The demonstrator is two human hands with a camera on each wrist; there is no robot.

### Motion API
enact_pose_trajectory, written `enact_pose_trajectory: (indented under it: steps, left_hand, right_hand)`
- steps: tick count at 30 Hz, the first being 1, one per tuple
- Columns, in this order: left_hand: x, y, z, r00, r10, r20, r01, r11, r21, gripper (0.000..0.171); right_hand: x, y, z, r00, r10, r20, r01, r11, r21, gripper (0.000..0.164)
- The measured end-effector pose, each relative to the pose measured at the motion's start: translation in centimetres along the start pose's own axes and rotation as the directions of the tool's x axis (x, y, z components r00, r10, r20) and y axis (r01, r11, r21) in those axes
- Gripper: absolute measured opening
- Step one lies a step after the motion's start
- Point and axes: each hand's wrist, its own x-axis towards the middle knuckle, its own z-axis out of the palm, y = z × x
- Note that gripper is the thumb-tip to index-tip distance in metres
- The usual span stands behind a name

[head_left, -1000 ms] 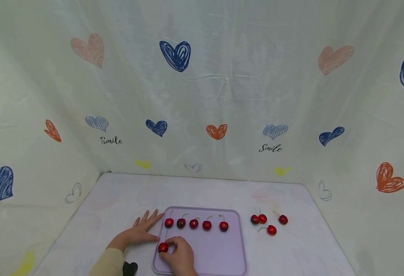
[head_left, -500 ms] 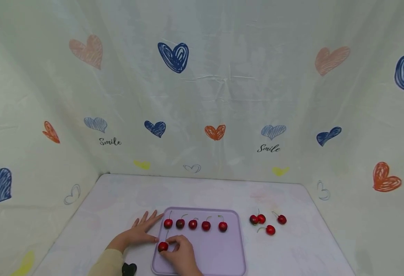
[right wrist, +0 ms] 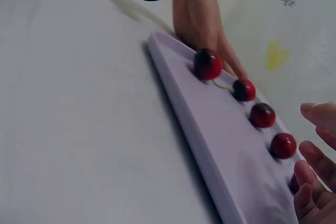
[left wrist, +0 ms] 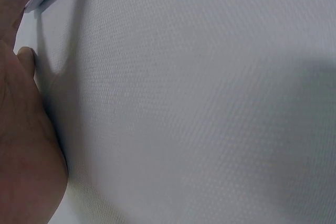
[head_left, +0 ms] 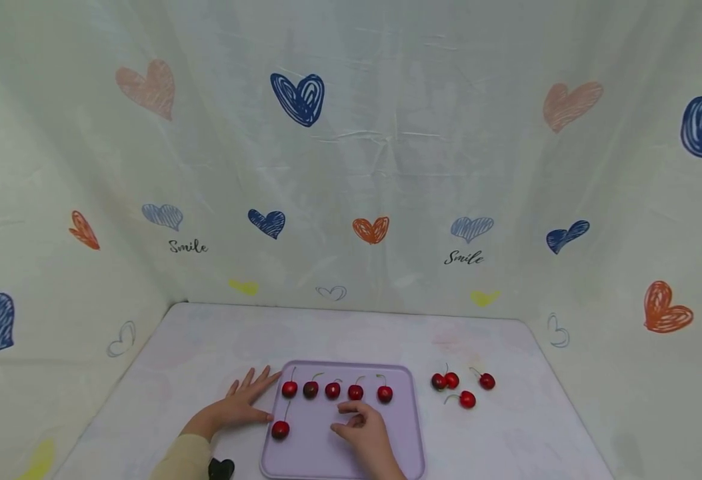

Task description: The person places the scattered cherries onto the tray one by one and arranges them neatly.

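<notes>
A lilac tray [head_left: 321, 457] lies on the table with several stemmed red cherries [head_left: 333, 390] in a row along its far side. One more cherry [head_left: 281, 430] sits by the left edge, stem pointing away. My left hand [head_left: 237, 408] rests fingers spread at the tray's left side, thumb at the rim; its palm [left wrist: 26, 145] shows in the left wrist view. Over the middle of the tray is my right hand [head_left: 367, 433], fingers loosely bent, thumb and forefinger apart, holding nothing. The right wrist view shows its fingertips [right wrist: 315, 182] beside the row of cherries.
Several loose cherries [head_left: 467, 399] lie on the white table [head_left: 507, 440] to the right of the tray. A dark heart-shaped patch [head_left: 221, 469] shows near my left wrist. Behind the table hangs a pale curtain [head_left: 351, 167] printed with hearts.
My right hand has let go of the cherry at the tray's left edge and moved right, over the middle of the tray. The left hand stays in place.
</notes>
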Motion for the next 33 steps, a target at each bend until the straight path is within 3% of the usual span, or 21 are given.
enact_pose_trajectory:
  steps: [4, 9, 15, 23, 30, 33]
  left_hand:
    - [0.3, -0.3, 0.2, 1.0, -0.022, -0.013, 0.022, 1.0, 0.02, 0.087]
    - [0.8, -1.7, 0.8, 0.998, -0.026, -0.051, 0.028, 0.999, 0.041, 0.085]
    - [0.9, -2.0, 0.8, 0.998, -0.025, -0.05, 0.027, 0.999, 0.036, 0.085]
    - [0.8, -1.6, 0.8, 0.999, -0.033, -0.042, 0.034, 0.999, 0.03, 0.086]
    - [0.4, -1.2, 0.5, 0.999, -0.011, -0.03, 0.012, 1.0, 0.01, 0.089]
    - [0.4, -1.0, 0.3, 1.0, -0.004, -0.015, 0.004, 1.0, 0.01, 0.089]
  right_hand:
    - [-0.1, 0.1, -3.1, 0.998, -0.016, -0.054, 0.015, 1.0, -0.024, 0.034]
    - [-0.5, 0.2, -6.9, 0.988, 0.036, -0.152, -0.049, 0.995, -0.083, 0.036]
    - [-0.6, 1.0, -10.7, 0.951, 0.087, -0.297, -0.137, 0.979, -0.152, 0.037]
    - [-0.9, 2.1, -15.5, 0.903, 0.116, -0.413, -0.234, 0.94, -0.248, 0.038]
    - [-0.7, 2.7, -18.2, 0.855, 0.099, -0.51, -0.254, 0.935, -0.246, 0.04]
    - [-0.3, 3.0, -18.9, 0.853, 0.081, -0.516, -0.244, 0.935, -0.256, 0.039]
